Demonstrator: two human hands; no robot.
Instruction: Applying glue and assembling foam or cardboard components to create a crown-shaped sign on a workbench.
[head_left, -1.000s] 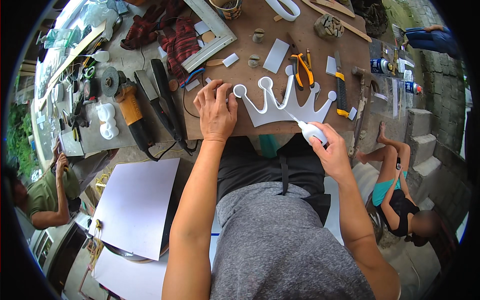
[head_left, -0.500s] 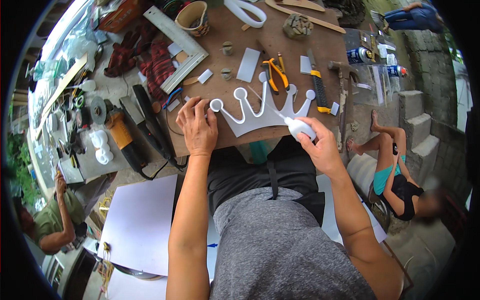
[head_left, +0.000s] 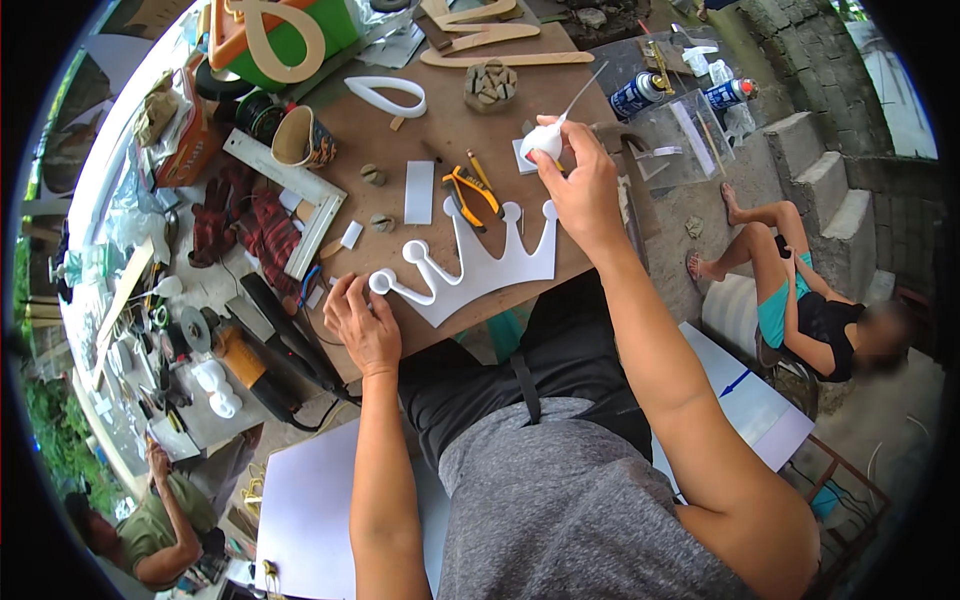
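Observation:
A white crown-shaped cutout (head_left: 490, 275) with round tips lies near the table's front edge. White raised edging follows the curves on its left side. My left hand (head_left: 365, 325) rests beside the leftmost tip, its bent fingers slightly apart on the table. In my right hand (head_left: 585, 190), raised over the table's right side, is a small white squeeze bottle (head_left: 541, 146) with a long thin nozzle pointing up and right. Behind the crown lie orange-handled pliers (head_left: 472, 198) and a yellow pencil (head_left: 480, 169). My right hand and forearm hide part of the table's right edge.
A metal square (head_left: 310, 205), a cup (head_left: 300, 138) and a white loop (head_left: 388, 97) lie farther back. An angle grinder (head_left: 235, 350) sits at left. Spray cans (head_left: 637, 95) stand on the right. One person (head_left: 170, 520) is at lower left; another (head_left: 800, 290) sits at right.
My right hand has lifted the squeeze bottle away from the crown, up and to the right, and its nozzle now points the other way. The view has shifted; my left hand stays by the leftmost tip.

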